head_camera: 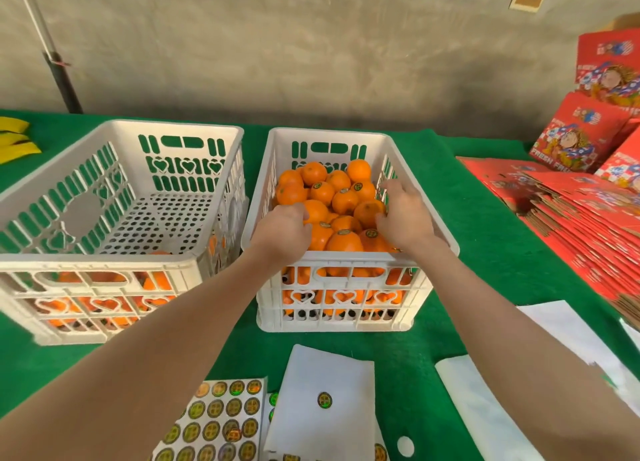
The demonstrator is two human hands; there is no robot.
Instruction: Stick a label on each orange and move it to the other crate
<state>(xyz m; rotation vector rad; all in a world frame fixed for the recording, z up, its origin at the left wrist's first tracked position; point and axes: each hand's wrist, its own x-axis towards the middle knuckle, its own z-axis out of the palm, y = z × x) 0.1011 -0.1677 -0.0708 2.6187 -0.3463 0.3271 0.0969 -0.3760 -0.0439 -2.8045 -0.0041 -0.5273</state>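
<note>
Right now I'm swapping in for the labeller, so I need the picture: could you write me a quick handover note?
Left hand: fingers curled against an orange in the right crate; grip unclear.
Right hand: rests open on that pile.
Done: right crate nearly full, several oranges visibly labelled.
To do: a few oranges low in the left crate.
Label sheet lies at the near edge.

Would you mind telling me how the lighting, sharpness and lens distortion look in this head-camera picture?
In the head view the light is soft and even, no hard shadows on the green cloth; the head view's wide lens bows the left crate rim and swells the forearms; at the head view's right edge the red boxes smear, while the oranges look fairly sharp.
</note>
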